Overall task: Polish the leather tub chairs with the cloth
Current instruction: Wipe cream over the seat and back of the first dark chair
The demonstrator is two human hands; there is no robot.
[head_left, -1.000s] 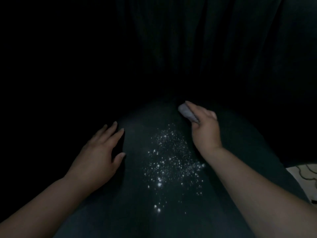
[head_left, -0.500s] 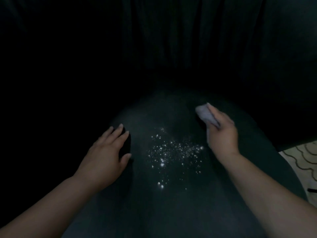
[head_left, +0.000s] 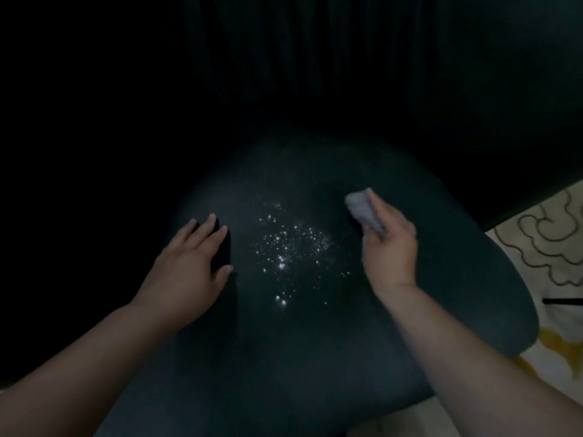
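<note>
Our right hand grips the cloth right of the seat's glinting droplets; our left hand rests there, fingers spread wide.

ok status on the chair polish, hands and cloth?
Left hand flat on seat, fingers straight. Right hand grips cloth on seat's right side. Glinting specks between hands, unwiped. Nothing in the way.

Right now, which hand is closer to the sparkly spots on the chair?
About equal, perhaps the left. The left hand rests flat on the chair left of the sparkly spots; the right hand, holding the cloth, is to their right.
</note>
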